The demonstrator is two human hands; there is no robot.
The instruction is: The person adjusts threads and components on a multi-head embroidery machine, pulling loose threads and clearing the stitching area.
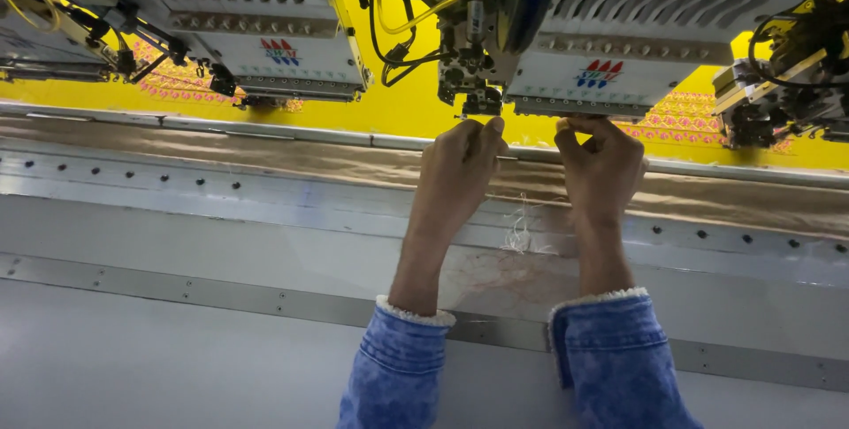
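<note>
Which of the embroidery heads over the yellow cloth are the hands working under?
The middle embroidery head, right of centre. Both the left hand and right hand reach up to its lower edge; the head at left has no hand near.

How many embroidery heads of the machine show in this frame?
4: one head at far left, one left of centre, one above both hands, one cut off at right. More may lie outside the frame.

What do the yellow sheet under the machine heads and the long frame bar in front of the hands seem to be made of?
The yellow sheet looks like woven fabric, matte, with stitched pink motifs. The frame bar looks like brushed metal: grey sheen and a row of dark screws. Both hands reach to its far edge.
</note>
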